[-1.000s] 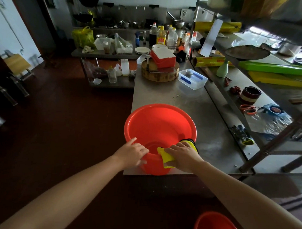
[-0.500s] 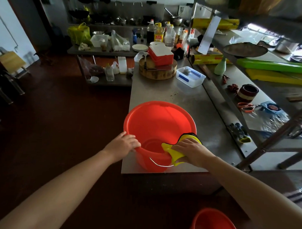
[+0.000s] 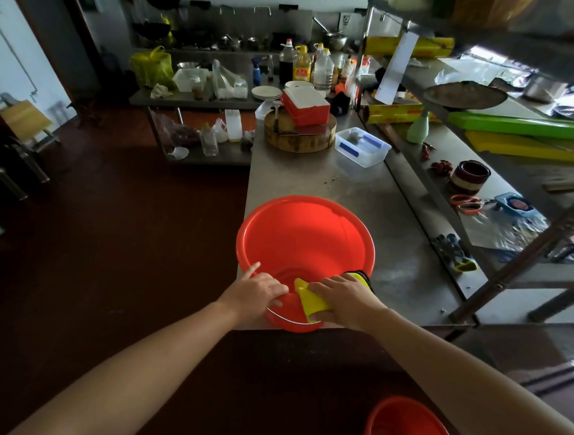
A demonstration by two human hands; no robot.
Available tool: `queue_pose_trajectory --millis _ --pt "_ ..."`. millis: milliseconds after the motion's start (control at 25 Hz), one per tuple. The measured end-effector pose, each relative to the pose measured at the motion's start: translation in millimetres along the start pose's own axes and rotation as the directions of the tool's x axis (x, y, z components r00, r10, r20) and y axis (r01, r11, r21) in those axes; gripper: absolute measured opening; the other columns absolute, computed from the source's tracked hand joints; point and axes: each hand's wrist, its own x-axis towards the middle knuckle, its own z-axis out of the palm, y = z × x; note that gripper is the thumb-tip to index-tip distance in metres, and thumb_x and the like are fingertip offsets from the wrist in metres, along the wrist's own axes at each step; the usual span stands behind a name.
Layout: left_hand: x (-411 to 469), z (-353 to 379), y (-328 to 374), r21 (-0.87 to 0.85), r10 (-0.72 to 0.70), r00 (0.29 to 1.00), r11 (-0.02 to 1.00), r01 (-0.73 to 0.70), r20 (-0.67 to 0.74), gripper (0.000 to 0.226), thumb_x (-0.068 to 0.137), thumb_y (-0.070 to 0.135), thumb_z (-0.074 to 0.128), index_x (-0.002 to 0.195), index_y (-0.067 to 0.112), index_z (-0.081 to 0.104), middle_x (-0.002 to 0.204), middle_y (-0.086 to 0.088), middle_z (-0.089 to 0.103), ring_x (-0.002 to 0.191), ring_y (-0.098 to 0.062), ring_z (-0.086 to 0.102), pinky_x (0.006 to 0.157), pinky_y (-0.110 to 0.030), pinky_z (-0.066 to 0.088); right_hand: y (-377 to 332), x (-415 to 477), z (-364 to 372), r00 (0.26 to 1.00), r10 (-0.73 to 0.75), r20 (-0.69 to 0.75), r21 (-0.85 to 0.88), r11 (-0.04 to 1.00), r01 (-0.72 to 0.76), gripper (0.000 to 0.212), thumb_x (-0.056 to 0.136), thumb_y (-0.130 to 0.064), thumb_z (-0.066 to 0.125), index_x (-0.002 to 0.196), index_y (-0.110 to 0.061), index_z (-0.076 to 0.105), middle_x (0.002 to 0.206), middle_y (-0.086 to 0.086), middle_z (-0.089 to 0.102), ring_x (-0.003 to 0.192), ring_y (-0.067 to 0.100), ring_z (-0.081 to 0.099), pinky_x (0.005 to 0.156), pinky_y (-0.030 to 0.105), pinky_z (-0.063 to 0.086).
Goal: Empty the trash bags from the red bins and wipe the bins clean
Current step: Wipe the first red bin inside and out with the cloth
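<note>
Right grip (image 3: 344,300): fingers folded over yellow cloth (image 3: 310,301), clamped on it. It presses the cloth across the near rim of the bin (image 3: 304,237). Thumb hidden, so I cannot tell how far the cloth wraps round the rim.

Left grip (image 3: 260,291): closed on the same rim, just left of the cloth. Fingers curl over the edge and one digit lies out along the rim. Looks like it steadies the bin while the other one wipes. The two are near each other, not touching as far as I can see.

The bin stands upright at the near edge of the steel surface (image 3: 391,253). Its wire handle (image 3: 285,318) hangs down the near side. There is no bag inside and the walls and bottom show bare red. Further back on the surface sit a clear tub (image 3: 363,146) and a wood block (image 3: 298,138), well apart from the bin. The shelf (image 3: 443,177) runs along the right.

Second bin (image 3: 405,426) is on the floor at bottom right, cut off by the frame.

Progress, my read:
- The bag is out of the first bin, so that step is done.
- Wiping of the first bin is under way at the near rim. How much of the inside is already wiped I cannot tell.
- The second bin shows no bag in the part visible, and whether it has been wiped is unknown.
- Roughly mid-task.
</note>
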Motion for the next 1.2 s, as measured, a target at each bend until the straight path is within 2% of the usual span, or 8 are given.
queue_pose_trajectory --millis 120,280,480,560,720,840,1040,1200 --pt "-4.4 -0.7 -16.5 0.042 -0.026 1.000 0.999 0.026 -0.001 0.039 0.103 0.046 0.042 0.139 0.034 0.051 0.144 0.013 0.053 0.145 -0.012 0.035 0.124 -0.052 0.004 16.9 -10.3 -1.3 1.000 -0.019 -0.001 -0.028 0.999 0.019 0.079 0.087 -0.079 0.045 0.151 -0.034 0.039 0.139 -0.008 0.056 0.128 0.019 0.051 0.111 0.039 0.032" --pt "-7.0 9.2 -11.7 -0.106 -0.137 0.990 0.985 0.132 -0.038 0.071 0.094 0.077 0.020 0.133 0.031 0.058 0.156 0.007 0.041 0.153 -0.015 0.012 0.122 -0.048 -0.006 12.2 -16.1 7.5 0.997 -0.051 -0.064 -0.015 0.999 0.050 0.076 0.087 -0.080 0.044 0.147 -0.032 0.046 0.130 -0.008 0.060 0.120 0.021 0.055 0.109 0.042 0.037" --pt "-6.7 9.7 -0.5 -0.193 -0.294 0.956 0.937 0.292 0.021 0.078 0.090 0.079 0.015 0.133 0.032 0.060 0.166 0.001 0.019 0.153 -0.019 -0.013 0.119 -0.056 -0.012 3.0 -29.1 20.9 0.967 -0.061 -0.246 -0.048 0.998 0.051 0.069 0.085 -0.078 0.052 0.135 -0.032 0.058 0.115 -0.010 0.067 0.105 0.020 0.064 0.095 0.041 0.050" --pt "-8.0 9.8 6.0 -0.136 -0.237 0.968 0.960 0.246 0.081 0.084 0.085 0.088 0.018 0.134 0.034 0.059 0.162 0.005 0.028 0.154 -0.020 -0.006 0.116 -0.064 -0.012 -3.4 -36.3 25.9 0.965 -0.048 -0.259 -0.040 0.998 0.039 0.067 0.084 -0.077 0.054 0.134 -0.034 0.059 0.114 -0.012 0.067 0.104 0.018 0.065 0.093 0.040 0.051" --pt "-12.6 11.7 26.1 -0.040 -0.125 0.979 0.990 0.133 0.160 0.076 0.082 0.087 0.036 0.133 0.036 0.056 0.144 0.013 0.051 0.146 -0.021 0.022 0.113 -0.067 0.011 -15.4 -47.0 28.4 0.986 -0.038 -0.160 -0.077 0.997 0.026 0.067 0.078 -0.064 0.070 0.135 -0.031 0.058 0.118 -0.010 0.069 0.104 0.020 0.067 0.094 0.040 0.052" --pt "-11.7 5.5 35.5 -0.061 -0.075 0.996 0.995 0.078 0.051 0.060 0.087 0.074 0.048 0.125 0.031 0.063 0.132 0.014 0.060 0.139 -0.014 0.033 0.113 -0.067 0.013 -26.9 -54.1 33.4 0.970 0.011 -0.245 -0.130 0.991 -0.044 0.063 0.066 -0.034 0.086 0.125 -0.025 0.065 0.108 -0.009 0.071 0.094 0.021 0.070 0.087 0.036 0.054" --pt "-23.7 7.6 30.2 0.122 0.112 0.951 0.989 -0.079 -0.289 0.035 0.083 0.056 0.070 0.103 0.027 0.075 0.104 0.015 0.071 0.123 -0.019 0.054 0.103 -0.071 0.035 -39.2 -55.5 46.6 0.876 0.056 -0.479 -0.079 0.991 -0.107 0.051 0.066 -0.014 0.080 0.115 -0.019 0.071 0.105 -0.005 0.071 0.093 0.024 0.069 0.089 0.041 0.051" --pt "-34.9 21.1 26.7 0.114 -0.016 0.978 0.993 0.040 -0.206 0.044 0.089 0.061 0.059 0.114 0.027 0.072 0.115 0.011 0.071 0.134 -0.026 0.049 0.107 -0.079 0.021 -48.0 -36.7 51.0 0.880 0.041 -0.473 -0.111 0.988 -0.105 0.042 0.073 -0.011 0.077 0.113 -0.020 0.070 0.101 -0.003 0.069 0.091 0.027 0.066 0.090 0.043 0.051"
